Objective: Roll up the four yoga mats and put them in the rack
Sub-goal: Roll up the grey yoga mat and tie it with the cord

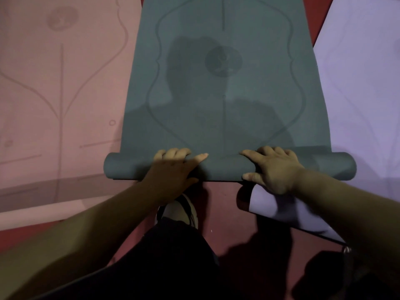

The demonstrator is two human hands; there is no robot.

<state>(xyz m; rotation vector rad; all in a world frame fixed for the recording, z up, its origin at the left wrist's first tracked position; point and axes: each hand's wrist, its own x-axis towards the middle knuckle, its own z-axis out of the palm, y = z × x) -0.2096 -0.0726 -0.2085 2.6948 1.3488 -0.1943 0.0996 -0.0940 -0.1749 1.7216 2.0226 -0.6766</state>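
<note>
at 6 o'clock a dark trouser leg (173,256) fills the bottom of the view, with a pale shoe (179,211) just beyond it on the red floor (218,204). at 5 o'clock a lilac roll (281,211) lies slantwise on the floor under the right wrist; whether it is joined to the flat lilac sheet farther off cannot be told. just past the shoe, the green mat (225,87) has its near end wound into a roll (225,168) lying crosswise from 8 to 4 o'clock. the left hand (173,167) grips the roll left of its middle, fingers curled over the top. the right hand (272,167) grips it right of the middle in the same way, thumb on the near side. the hands are apart. the rest of the green mat runs flat toward 12 o'clock, with a shadow across it. a pink mat (60,87) lies flat beside it from 9 to 11 o'clock. a lilac mat (359,94) lies flat from 1 to 3 o'clock.
</note>
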